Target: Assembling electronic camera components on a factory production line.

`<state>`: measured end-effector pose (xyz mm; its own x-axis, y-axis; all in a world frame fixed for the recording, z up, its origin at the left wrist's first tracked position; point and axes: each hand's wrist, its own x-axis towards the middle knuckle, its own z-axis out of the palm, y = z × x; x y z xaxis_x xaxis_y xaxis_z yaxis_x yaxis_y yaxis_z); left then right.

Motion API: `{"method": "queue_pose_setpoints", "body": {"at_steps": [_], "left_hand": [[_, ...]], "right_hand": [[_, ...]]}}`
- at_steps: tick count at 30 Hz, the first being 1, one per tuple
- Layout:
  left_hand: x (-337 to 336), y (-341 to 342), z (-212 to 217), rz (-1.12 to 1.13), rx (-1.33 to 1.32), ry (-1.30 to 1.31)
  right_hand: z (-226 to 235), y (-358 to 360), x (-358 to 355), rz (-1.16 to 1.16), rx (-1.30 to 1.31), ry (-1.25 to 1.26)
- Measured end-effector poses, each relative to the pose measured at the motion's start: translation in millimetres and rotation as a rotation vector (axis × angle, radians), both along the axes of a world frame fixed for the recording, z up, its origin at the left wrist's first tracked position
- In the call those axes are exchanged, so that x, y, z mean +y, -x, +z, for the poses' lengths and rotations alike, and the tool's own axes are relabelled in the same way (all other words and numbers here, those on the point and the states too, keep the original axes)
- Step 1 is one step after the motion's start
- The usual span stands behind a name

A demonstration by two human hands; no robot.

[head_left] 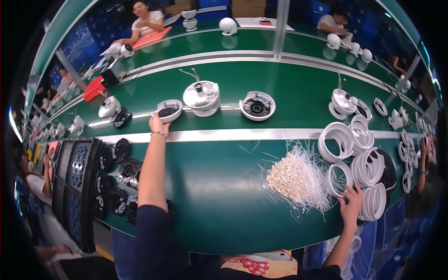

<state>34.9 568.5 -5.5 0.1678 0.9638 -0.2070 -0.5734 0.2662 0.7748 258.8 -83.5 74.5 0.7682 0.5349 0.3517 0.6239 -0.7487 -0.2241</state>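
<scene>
My left hand (159, 125) reaches up to the belt, its fingers closed on the near rim of a white round housing (174, 105) with a black inside. Just right of it stands a white domed unit (201, 99) with wires sticking up. Another white housing with a black centre (257, 106) lies farther right. At the right of the table my right hand (351, 200) grips the lower edge of a white plastic ring (330, 181). Stacks of white rings (373, 203) sit beside that hand. Part of the right fingers lies over the rings.
A heap of thin clear strands with cream ends (294, 179) lies left of the rings. Black round parts (122, 171) and a black tray (70, 182) fill the left side. White units (344, 102) stand along the green belt. People (148, 22) work across it.
</scene>
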Motion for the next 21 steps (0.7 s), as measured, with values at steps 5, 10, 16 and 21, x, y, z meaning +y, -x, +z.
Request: {"method": "queue_pose_setpoints", "body": {"at_steps": [5, 10, 16, 21], "left_hand": [[-0.6, 33.4, 32.3, 0.129, 0.769, -0.244], [-94.4, 107.5, 130.4, -0.714, 0.956, -0.908], [-212.3, 170.7, 139.9, -1.034, 1.924, -0.985], [-233.0, 167.9, 118.3, -0.857, 1.782, -1.157]], "right_hand": [[23.5, 20.3, 20.8, 0.185, -0.119, -0.119], [60.7, 82.2, 62.2, 0.481, -0.068, -0.253], [47.2, 133.3, 139.4, 1.117, 0.269, -0.216], [32.4, 157.1, 155.8, 1.293, 0.361, -0.063]]}}
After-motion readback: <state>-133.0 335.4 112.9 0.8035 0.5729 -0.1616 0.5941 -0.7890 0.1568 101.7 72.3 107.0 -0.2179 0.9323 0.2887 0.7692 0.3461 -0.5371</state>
